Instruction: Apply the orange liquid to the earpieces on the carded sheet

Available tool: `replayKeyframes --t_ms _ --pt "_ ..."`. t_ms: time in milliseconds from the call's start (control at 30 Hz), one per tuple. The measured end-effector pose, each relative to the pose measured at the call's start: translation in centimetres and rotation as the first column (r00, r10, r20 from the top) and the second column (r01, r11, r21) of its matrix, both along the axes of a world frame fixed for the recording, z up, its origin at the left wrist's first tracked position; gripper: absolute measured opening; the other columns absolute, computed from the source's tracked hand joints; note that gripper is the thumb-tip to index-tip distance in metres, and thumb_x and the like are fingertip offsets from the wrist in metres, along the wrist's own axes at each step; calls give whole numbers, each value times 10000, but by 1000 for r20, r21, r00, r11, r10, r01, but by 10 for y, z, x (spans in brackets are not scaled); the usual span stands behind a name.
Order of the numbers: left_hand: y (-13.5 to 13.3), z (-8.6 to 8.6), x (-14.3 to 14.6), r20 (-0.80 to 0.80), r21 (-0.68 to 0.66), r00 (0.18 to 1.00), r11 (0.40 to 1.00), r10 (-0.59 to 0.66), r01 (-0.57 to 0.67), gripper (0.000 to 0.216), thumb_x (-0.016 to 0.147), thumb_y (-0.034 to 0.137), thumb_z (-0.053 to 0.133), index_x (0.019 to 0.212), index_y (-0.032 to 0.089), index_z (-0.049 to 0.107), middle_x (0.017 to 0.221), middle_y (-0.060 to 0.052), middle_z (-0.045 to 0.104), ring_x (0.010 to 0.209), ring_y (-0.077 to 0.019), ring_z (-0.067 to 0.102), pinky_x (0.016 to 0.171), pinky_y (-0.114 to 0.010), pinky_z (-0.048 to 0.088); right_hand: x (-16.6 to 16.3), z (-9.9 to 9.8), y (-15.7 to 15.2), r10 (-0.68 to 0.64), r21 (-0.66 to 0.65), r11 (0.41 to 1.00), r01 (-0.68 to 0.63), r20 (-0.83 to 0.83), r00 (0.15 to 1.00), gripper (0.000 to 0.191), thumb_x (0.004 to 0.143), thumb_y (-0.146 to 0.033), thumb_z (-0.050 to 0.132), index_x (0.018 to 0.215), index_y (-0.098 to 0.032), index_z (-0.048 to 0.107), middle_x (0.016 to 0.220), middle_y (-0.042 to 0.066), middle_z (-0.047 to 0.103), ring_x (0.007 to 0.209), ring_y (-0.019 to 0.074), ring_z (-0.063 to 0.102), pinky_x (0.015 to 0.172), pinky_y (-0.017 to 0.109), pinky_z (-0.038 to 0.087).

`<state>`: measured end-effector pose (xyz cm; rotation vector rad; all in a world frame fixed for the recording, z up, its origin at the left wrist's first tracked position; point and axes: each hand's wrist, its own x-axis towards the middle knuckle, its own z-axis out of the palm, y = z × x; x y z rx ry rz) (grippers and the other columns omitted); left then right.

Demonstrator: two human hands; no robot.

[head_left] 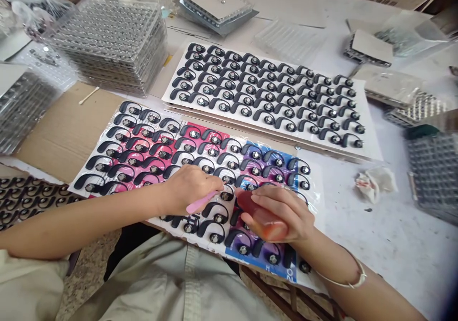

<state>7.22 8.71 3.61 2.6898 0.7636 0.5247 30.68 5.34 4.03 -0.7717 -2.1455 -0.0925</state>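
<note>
My left hand (191, 185) is closed around a thin pink stick (202, 201), its tip down among black ear-hook earpieces (214, 211). My right hand (281, 211) is wrapped around a small reddish-orange block (266, 218) just right of the stick. Both hands rest over a pink, purple and blue plastic-covered sheet (318, 182) lined with rows of the earpieces, at the table's near edge.
A white board (370, 142) with several rows of the same earpieces lies behind. Stacks of clear blister trays (110, 39) stand at the back left and right. A crumpled tissue (374, 182) lies right, a cotton swab (88, 95) left on cardboard (60, 135).
</note>
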Motion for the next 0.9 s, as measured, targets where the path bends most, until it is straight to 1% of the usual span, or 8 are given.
replayKeyframes --t_ms 133,300,433,633,900 --pt "3 3 -1 20 -104 1000 995 10 -8 174 856 173 494 930 188 651 799 -25 727 667 -140 671 652 -233 503 -2 1 -1 -7 12 1000 7 -14 1000 219 788 -315 657 909 -151 576 726 37 636 628 128 629 511 232 534" --pt "6 6 -2 -6 -200 999 979 34 -34 176 851 190 527 962 208 663 823 -16 734 722 -153 688 695 -239 511 -2 0 -1 5 1 1000 -5 -16 1000 218 790 -317 657 898 -144 578 731 51 636 636 130 632 525 233 540" --pt "8 7 -3 -1 -250 999 967 44 -43 168 835 192 565 963 214 672 829 -12 737 746 -163 697 717 -244 514 -1 0 0 12 17 1000 -11 -24 1000 225 784 -316 664 883 -134 578 723 53 634 631 130 631 519 230 538" --pt "12 8 -4 59 -320 998 947 37 -16 147 842 188 571 941 203 679 863 -19 739 776 -167 702 742 -244 512 -2 1 2 33 6 999 -33 -34 999 220 793 -311 650 890 -128 576 724 55 632 632 127 629 521 231 544" --pt "14 13 -3 65 -395 996 918 67 -36 140 836 190 576 914 198 691 818 -13 736 761 -159 702 715 -219 507 -1 0 2 48 -15 999 -49 -39 998 230 794 -317 650 913 -135 577 736 57 630 638 132 635 510 234 544"
